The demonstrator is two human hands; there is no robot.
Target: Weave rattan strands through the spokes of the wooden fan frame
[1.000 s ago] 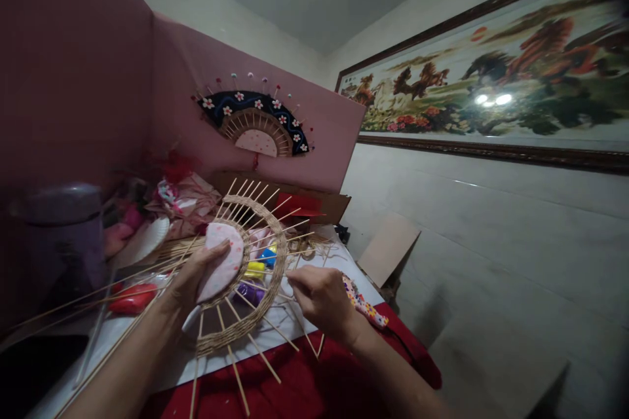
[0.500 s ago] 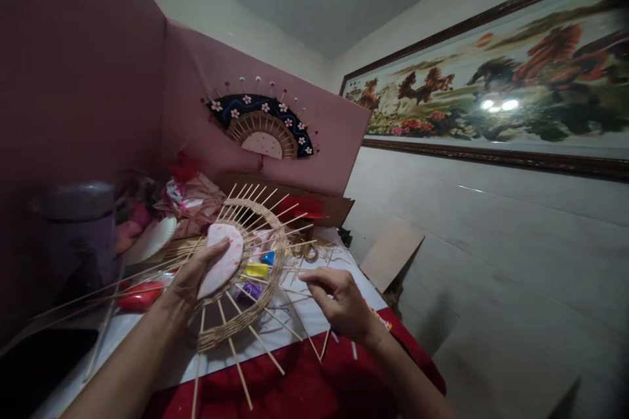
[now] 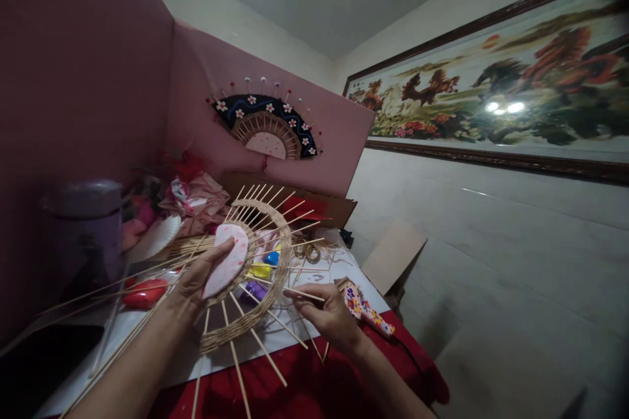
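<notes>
My left hand point(image 3: 199, 272) is closed on a half-round fan frame point(image 3: 285, 236), its thumb on the padded white half-disc with pink spots point(image 3: 228, 255). Thin wooden sticks fan outward from that disc, and a woven tan band point(image 3: 236, 327) arcs across them. At the band's outer edge is my right hand point(image 3: 322, 314), its fingers pinched together. One light stick point(image 3: 312, 296) crosses in front of these fingers. Whatever they pinch is too small to make out. Behind the frame, yellow, blue and purple packets point(image 3: 255, 291) show between the sticks.
A flower-patterned glue gun point(image 3: 366, 311) lies right of my right hand. Loose sticks and tan cord point(image 3: 309, 252) lie behind. To the left are a red packet point(image 3: 145, 294), a white paper plate point(image 3: 157, 239) and a purple container point(image 3: 91, 229). A finished fan point(image 3: 268, 127) hangs on the pink board.
My right hand has moved slightly left and down, up to the woven band, and a stick now crosses its fingers. The glue gun shows more fully. My left hand keeps its hold.
</notes>
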